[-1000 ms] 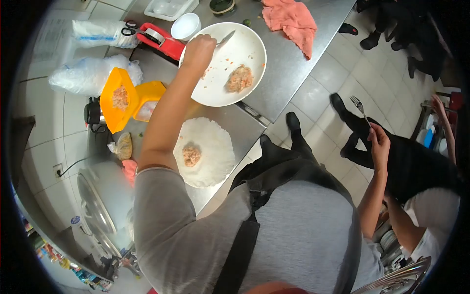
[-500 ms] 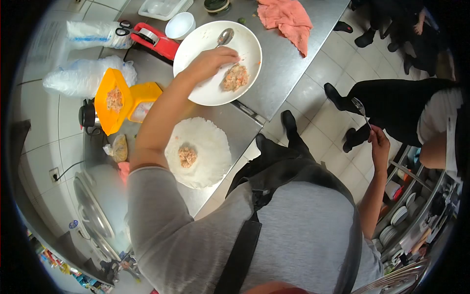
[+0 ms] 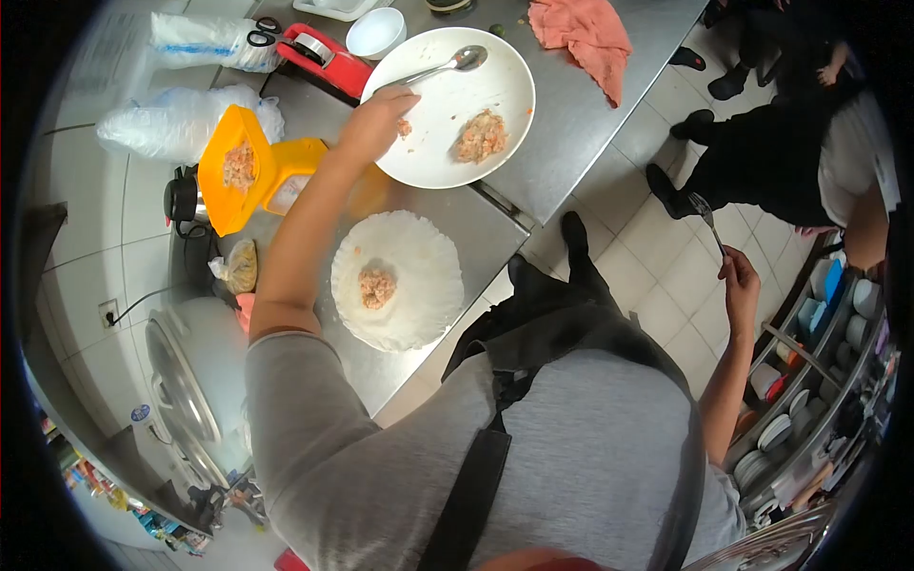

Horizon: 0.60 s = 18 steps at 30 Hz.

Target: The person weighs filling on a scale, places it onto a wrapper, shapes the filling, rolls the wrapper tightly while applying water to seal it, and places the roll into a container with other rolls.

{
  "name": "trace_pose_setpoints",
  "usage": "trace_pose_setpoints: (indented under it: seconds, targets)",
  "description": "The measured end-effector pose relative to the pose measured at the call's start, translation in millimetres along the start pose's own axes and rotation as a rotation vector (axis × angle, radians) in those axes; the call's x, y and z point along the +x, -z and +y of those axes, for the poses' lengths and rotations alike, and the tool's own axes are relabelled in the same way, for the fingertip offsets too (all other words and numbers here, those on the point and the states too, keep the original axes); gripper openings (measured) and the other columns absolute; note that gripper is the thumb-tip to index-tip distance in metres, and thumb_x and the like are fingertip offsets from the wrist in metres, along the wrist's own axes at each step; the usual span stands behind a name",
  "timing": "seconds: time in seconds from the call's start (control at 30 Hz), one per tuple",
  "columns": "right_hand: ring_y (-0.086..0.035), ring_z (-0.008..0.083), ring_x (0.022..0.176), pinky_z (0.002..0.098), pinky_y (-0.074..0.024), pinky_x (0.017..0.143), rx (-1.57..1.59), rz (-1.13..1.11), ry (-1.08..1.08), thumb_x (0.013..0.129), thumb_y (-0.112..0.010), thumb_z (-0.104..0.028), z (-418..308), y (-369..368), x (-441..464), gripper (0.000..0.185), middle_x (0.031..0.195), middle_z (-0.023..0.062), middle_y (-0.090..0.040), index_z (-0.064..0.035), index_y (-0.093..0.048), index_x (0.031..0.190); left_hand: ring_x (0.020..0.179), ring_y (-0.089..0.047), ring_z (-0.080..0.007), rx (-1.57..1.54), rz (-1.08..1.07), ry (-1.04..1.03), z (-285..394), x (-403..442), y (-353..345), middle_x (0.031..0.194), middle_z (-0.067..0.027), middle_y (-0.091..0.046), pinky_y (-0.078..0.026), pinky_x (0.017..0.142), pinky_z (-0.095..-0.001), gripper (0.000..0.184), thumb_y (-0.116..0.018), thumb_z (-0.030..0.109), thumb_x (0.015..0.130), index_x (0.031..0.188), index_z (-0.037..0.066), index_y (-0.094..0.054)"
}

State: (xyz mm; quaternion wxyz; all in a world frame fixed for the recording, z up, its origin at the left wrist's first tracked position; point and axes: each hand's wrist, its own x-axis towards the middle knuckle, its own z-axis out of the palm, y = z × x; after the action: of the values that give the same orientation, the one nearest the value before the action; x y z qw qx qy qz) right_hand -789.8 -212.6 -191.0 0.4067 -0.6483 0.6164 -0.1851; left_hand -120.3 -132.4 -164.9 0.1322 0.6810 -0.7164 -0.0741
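My left hand (image 3: 379,122) is closed at the handle end of a metal spoon (image 3: 466,59), over the near-left side of a large white plate (image 3: 438,162). The spoon's bowl points toward the plate's far side. A mound of pinkish chopped filling (image 3: 481,139) lies on the plate, with a smaller bit beside my fingers. Below the plate, a round white sheet of dough (image 3: 419,295) rests on the metal counter, bearing a small heap of the same filling (image 3: 377,287). Out to the right, my right hand (image 3: 739,279) grips a fork (image 3: 705,214), tines up, above the floor.
A yellow container (image 3: 221,195) with filling stands left of my forearm. Behind are a red tape dispenser (image 3: 328,67), a white bowl (image 3: 376,33) and an orange cloth (image 3: 586,43). Another person's dark-clad legs (image 3: 752,157) are at right, near shelves of dishes (image 3: 776,433).
My left hand has moved from over the filling toward the plate's left side, and its fingers now meet the spoon handle. The spoon has turned. My right hand still holds the fork.
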Motion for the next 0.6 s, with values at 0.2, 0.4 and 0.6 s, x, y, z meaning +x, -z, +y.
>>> trace_pose_setpoints:
  seconds: [0.2, 0.4, 0.6]
  targets:
    - [-0.047, 0.0076, 0.073, 0.0242, -0.0382, 0.069, 0.001, 0.033, -0.004, 0.105, -0.060, -0.017, -5.7, -1.3, -8.9, 0.027, 0.076, -0.0029, -0.052, 0.0039, -0.069, 0.119, 0.112, -0.065, -0.0314, 0.000, -0.122, 0.072, 17.2, -41.5, 5.6, 0.123, -0.0119, -0.069, -0.054, 0.095, -0.0390, 0.040, -0.054, -0.008, 0.086, 0.118, 0.005, -0.072]
    - [-0.047, 0.0077, 0.074, 0.0245, -0.0380, 0.068, -0.021, 0.018, 0.000, 0.105, -0.060, -0.018, -16.8, -8.1, -14.8, 0.027, 0.076, -0.0026, -0.052, 0.0043, -0.069, 0.118, 0.110, -0.066, -0.0296, -0.250, -0.071, 0.085, 45.1, 11.0, -4.5, 0.122, -0.0118, -0.069, -0.053, 0.095, -0.0379, 0.037, -0.053, -0.011, 0.089, 0.118, 0.003, -0.072]
    - [-0.047, 0.0076, 0.072, 0.0244, -0.0378, 0.067, 0.054, 0.028, 0.054, 0.106, -0.061, -0.017, 7.1, -4.8, -12.4, 0.027, 0.075, -0.0029, -0.052, 0.0052, -0.069, 0.119, 0.118, -0.064, -0.0267, -0.025, -0.180, -0.173, 30.1, -8.5, -0.7, 0.127, -0.0066, -0.068, -0.052, 0.100, -0.0367, 0.038, -0.057, -0.008, 0.088, 0.120, 0.007, -0.072]
